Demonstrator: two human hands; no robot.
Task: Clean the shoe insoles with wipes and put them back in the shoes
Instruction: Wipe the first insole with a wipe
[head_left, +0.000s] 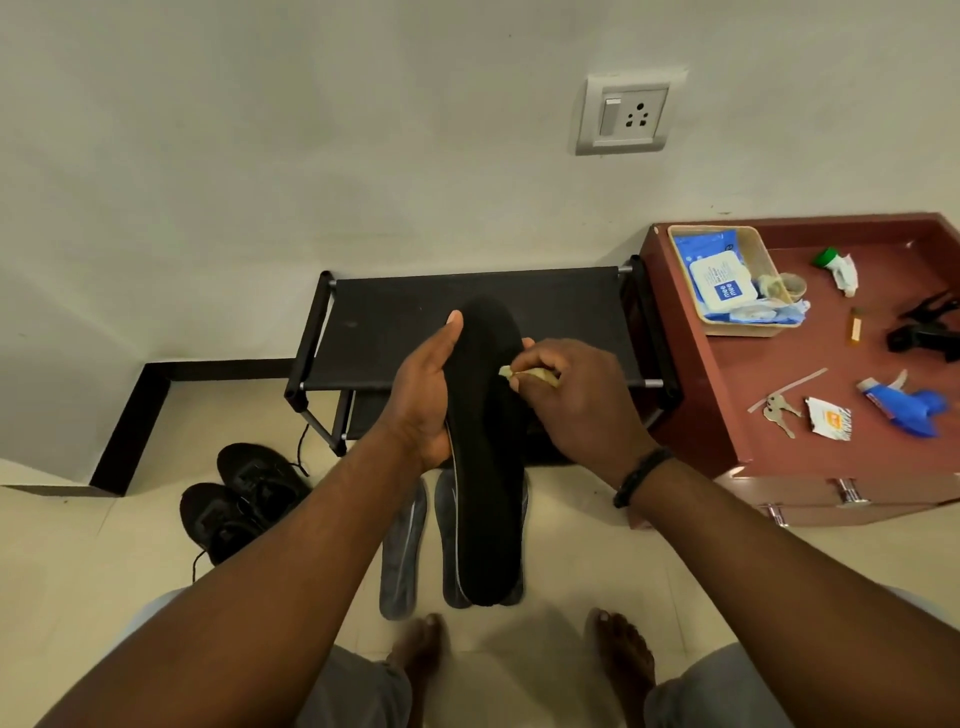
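Head view looks down on a person who stands barefoot on pale tiles. His left hand (423, 395) grips a black insole (485, 452) from the side, with the thumb stretched up along its edge and the fingers curled behind it, so the insole stands long and nearly upright in front of the body. His right hand (576, 400) pinches a small crumpled wipe (524, 375), yellowish in colour, and presses it on the right edge of the insole near the top. A black band (641, 475) sits on the right wrist.

On the floor under the held insole lie two grey insoles (402, 551) side by side, one partly hidden behind the black one. To the left of them stands a pair of black shoes (241, 501) with loose laces, near a low black rack (467, 332) against the wall.

At the right is a red-brown cabinet (769, 395). On its top stands a beige basket (727, 236) with a blue pack of wipes (719, 283); the white lid label reads "mee mee". Keys (778, 410), a torn white and orange sachet (828, 418), a blue tube (906, 408) and a small green-capped item (836, 265) lie on the top too; their writing is too small to read. A white wall socket (626, 117) with a switch is above.
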